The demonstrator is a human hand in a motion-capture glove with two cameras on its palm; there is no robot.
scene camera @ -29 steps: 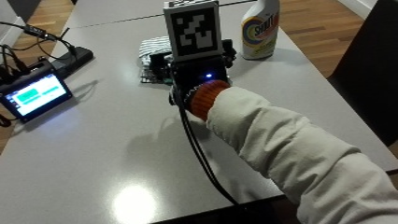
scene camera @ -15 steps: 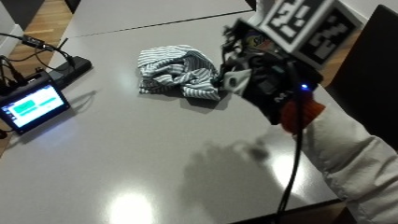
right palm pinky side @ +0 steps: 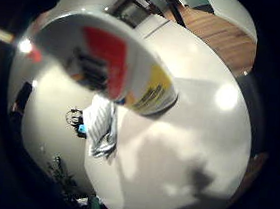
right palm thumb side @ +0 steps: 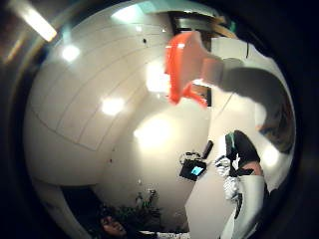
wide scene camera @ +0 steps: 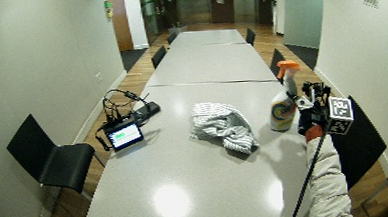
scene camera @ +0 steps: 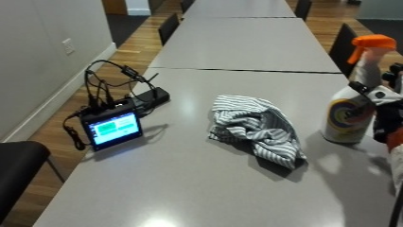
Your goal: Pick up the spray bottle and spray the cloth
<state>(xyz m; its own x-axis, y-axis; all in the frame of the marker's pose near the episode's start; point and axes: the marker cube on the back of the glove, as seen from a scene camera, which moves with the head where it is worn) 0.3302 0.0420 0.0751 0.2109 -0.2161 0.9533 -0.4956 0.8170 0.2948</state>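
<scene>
The white spray bottle (scene camera: 347,111) with an orange trigger head stands upright near the right edge of the grey table (scene camera: 189,189). My gloved right hand (scene camera: 387,118) is right beside it, on its right, palm towards it. Whether the hand touches the bottle is hidden. Both palm views show the bottle close: its label (right palm pinky side: 119,67) in one, its orange head (right palm thumb side: 179,69) in the other. The striped cloth (scene camera: 255,127) lies crumpled in the middle of the table, left of the bottle. In the wide view the hand (wide scene camera: 309,117) sits level with the bottle's (wide scene camera: 283,106) lower body.
A small lit monitor (scene camera: 113,127) with cables stands at the table's left edge. A black chair (scene camera: 15,165) is at the left, and more chairs (scene camera: 343,40) line the right side. A second table (scene camera: 245,42) adjoins at the back.
My hand has moved from above the cloth to the right and now sits beside the bottle. The outside camera has shifted as well.
</scene>
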